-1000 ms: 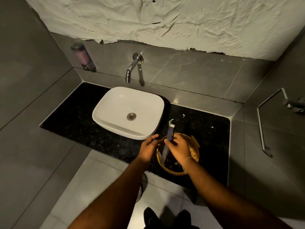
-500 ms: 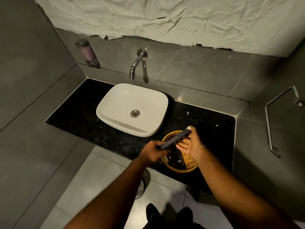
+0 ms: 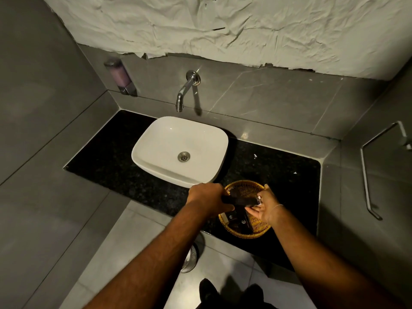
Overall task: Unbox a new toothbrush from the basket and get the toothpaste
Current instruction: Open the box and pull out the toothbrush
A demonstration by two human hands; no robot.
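Head view: a person stands at a dark stone counter, both bare forearms reaching toward a woven basket that sits near the counter's front edge, at about four o'clock from the white basin. The left hand is closed around one end of a slim dark toothbrush box, held roughly level just above the basket. The right hand meets the box's other end at three o'clock, fingers partly curled with the fingertips at the pale end flap; how firmly it grips cannot be told. More dark boxes with small round logos lie inside the basket beneath the hands. A chrome tap juts from the tiled wall at the basin's twelve o'clock; a soap dispenser hangs at eleven. No toothpaste can be made out.
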